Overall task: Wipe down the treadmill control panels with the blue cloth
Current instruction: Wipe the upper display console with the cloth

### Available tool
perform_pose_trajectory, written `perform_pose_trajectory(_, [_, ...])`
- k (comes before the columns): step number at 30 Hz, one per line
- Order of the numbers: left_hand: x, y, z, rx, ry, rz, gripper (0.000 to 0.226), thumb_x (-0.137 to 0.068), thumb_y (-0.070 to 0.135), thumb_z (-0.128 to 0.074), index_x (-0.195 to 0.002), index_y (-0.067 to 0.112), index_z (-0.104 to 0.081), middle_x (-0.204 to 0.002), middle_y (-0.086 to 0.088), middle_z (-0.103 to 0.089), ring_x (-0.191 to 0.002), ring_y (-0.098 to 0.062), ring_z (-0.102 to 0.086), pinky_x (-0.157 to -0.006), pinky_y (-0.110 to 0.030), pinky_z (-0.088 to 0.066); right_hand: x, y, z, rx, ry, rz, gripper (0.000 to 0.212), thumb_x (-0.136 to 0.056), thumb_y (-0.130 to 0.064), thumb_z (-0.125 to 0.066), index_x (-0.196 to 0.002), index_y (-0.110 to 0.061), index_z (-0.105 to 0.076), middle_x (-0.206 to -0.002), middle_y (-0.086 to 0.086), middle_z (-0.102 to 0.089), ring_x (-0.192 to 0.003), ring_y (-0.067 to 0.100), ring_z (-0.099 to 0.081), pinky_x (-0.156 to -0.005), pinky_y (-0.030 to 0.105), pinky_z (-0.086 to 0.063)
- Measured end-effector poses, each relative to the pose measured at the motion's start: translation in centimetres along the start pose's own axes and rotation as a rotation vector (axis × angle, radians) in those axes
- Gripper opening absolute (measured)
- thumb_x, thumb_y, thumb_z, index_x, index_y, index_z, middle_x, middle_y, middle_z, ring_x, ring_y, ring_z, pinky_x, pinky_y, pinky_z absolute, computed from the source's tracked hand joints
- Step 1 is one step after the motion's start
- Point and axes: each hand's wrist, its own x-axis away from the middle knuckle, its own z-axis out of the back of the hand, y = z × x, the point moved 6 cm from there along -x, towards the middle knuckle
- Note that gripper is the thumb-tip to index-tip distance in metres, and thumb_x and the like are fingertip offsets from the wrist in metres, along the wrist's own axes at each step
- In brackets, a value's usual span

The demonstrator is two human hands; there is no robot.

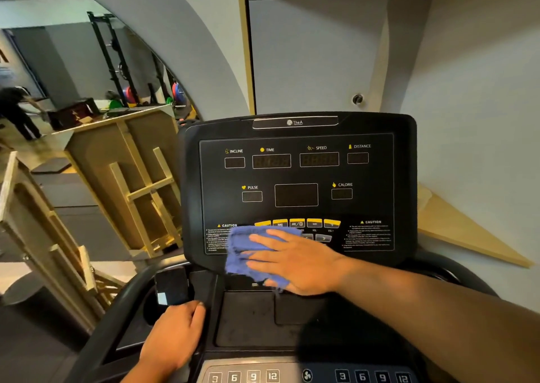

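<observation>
- Gym surroundings frame a black treadmill console, with grey walls and a grey cabinet door (pixel 315 52) behind it.
- Nearest, below both hands, a row of number keys (pixel 244 377) marked 3, 6, 9 and 12 runs along the bottom edge, with a fan button and a second such row to their right.
- Left hand (pixel 172 338) sits low at the console's left side, fingers curled round the edge of the black frame beside a cup holder (pixel 152 312).
- Right hand (pixel 295 262), further forward, lies flat with fingers spread and straight, pressing the blue cloth (pixel 248 251) against the lower left of the control panel (pixel 296 178).
- Cloth is bunched under and to the left of that hand's fingers, covering part of the left caution text and hanging over the panel's bottom edge.
- Just above the right hand's fingers runs a row of yellow buttons (pixel 298 223).
- Higher on the panel, beyond the hands, are dark displays labelled incline, time, speed, distance, pulse and calorie.
- Far left of the hands stand wooden frames (pixel 140 183), then a squat rack with coloured weight plates (pixel 131 94) and a person in dark clothes (pixel 14 110).
</observation>
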Motion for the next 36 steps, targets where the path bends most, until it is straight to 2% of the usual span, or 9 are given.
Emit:
perform_pose_trajectory(4, [0.2,0.3,0.2,0.015,-0.013,0.016,0.046,-0.102,0.039,-0.039,-0.064,0.018,-0.056,-0.067,0.001,-0.064,-0.067,-0.012,-0.062,-0.069,-0.035,-0.051,8.0,4.5,1.3,0.117,0.016,-0.155,0.054,-0.107,-0.047,-0.028,-0.158,-0.029,-0.028,-0.165,-0.006,-0.023,-0.156,0.020,-0.003,-0.125,0.041,-0.002])
perform_pose_trajectory(8, [0.1,0.3,0.3,0.015,-0.031,0.012,0.044,-0.101,0.041,-0.039,-0.069,0.017,-0.059,-0.070,0.003,-0.065,-0.071,-0.013,-0.063,-0.073,-0.035,-0.053,11.7,12.2,5.8,0.115,0.201,-0.571,0.058,-0.105,-0.050,-0.025,-0.157,-0.025,-0.024,-0.162,0.002,-0.034,-0.154,0.026,-0.015,-0.123,0.047,-0.015])
perform_pose_trajectory(12, [-0.1,0.2,0.3,0.014,-0.042,0.012,0.044,-0.099,0.044,-0.039,-0.069,0.018,-0.057,-0.070,0.003,-0.065,-0.072,-0.013,-0.063,-0.074,-0.035,-0.053,7.5,14.8,9.0,0.119,0.437,-0.942,0.062,-0.102,-0.047,-0.032,-0.158,-0.021,-0.027,-0.166,0.005,-0.023,-0.154,0.034,-0.010,-0.124,0.052,-0.010])
perform_pose_trajectory(14, [-0.2,0.1,0.2,0.012,-0.047,0.026,0.045,-0.100,0.044,-0.039,-0.070,0.017,-0.058,-0.071,0.003,-0.065,-0.073,-0.013,-0.063,-0.073,-0.035,-0.053,2.9,12.8,8.7,0.124,0.462,-0.906,0.061,-0.103,-0.046,-0.034,-0.157,-0.019,-0.031,-0.165,0.006,-0.024,-0.153,0.039,-0.012,-0.123,0.054,-0.010])
perform_pose_trajectory(16, [-0.2,0.1,0.1,0.007,-0.050,0.041,0.045,-0.100,0.043,-0.039,-0.070,0.017,-0.059,-0.072,0.002,-0.065,-0.074,-0.013,-0.063,-0.075,-0.035,-0.053,-0.4,8.6,6.1,0.155,0.384,-0.636,0.061,-0.101,-0.043,-0.041,-0.156,-0.017,-0.033,-0.165,0.006,-0.026,-0.152,0.041,-0.015,-0.122,0.056,-0.011])
perform_pose_trajectory(20, [-0.4,0.3,0.3,0.016,-0.059,0.072,0.042,-0.101,0.041,-0.041,-0.075,0.019,-0.065,-0.082,0.002,-0.067,-0.080,-0.010,-0.063,-0.079,-0.033,-0.052,4.3,3.6,0.9,0.195,0.133,-0.340,0.078,-0.098,-0.040,-0.053,-0.161,-0.023,-0.012,-0.169,-0.002,-0.004,-0.155,0.028,0.002,-0.124,0.046,0.001])
perform_pose_trajectory(27, [-0.7,-0.2,0.0,-0.007,-0.073,0.062,0.041,-0.100,0.045,-0.039,-0.088,0.022,-0.070,-0.098,0.002,-0.072,-0.094,-0.015,-0.066,-0.087,-0.034,-0.052,13.4,12.9,5.0,0.135,0.307,-0.697,0.071,-0.095,-0.038,-0.042,-0.160,-0.029,-0.013,-0.166,0.001,-0.022,-0.154,0.029,-0.015,-0.121,0.052,-0.019])
perform_pose_trajectory(30, [-0.6,0.0,0.1,-0.004,-0.076,0.076,0.040,-0.101,0.043,-0.040,-0.086,0.022,-0.071,-0.093,0.003,-0.072,-0.087,-0.010,-0.064,-0.084,-0.031,-0.052,12.0,17.2,8.9,0.087,0.428,-0.904,0.061,-0.102,-0.041,-0.034,-0.158,-0.021,-0.026,-0.166,0.003,-0.024,-0.154,0.029,-0.011,-0.122,0.050,-0.016])
perform_pose_trajectory(36, [-0.6,-0.3,-0.2,0.000,-0.090,0.087,0.038,-0.102,0.041,-0.042,-0.084,0.020,-0.070,-0.092,0.000,-0.070,-0.089,-0.016,-0.064,-0.086,-0.035,-0.052,13.2,12.6,5.0,0.032,0.438,-1.020,0.062,-0.103,-0.041,-0.029,-0.161,-0.020,-0.015,-0.169,0.003,-0.010,-0.156,0.027,0.001,-0.124,0.054,-0.011])
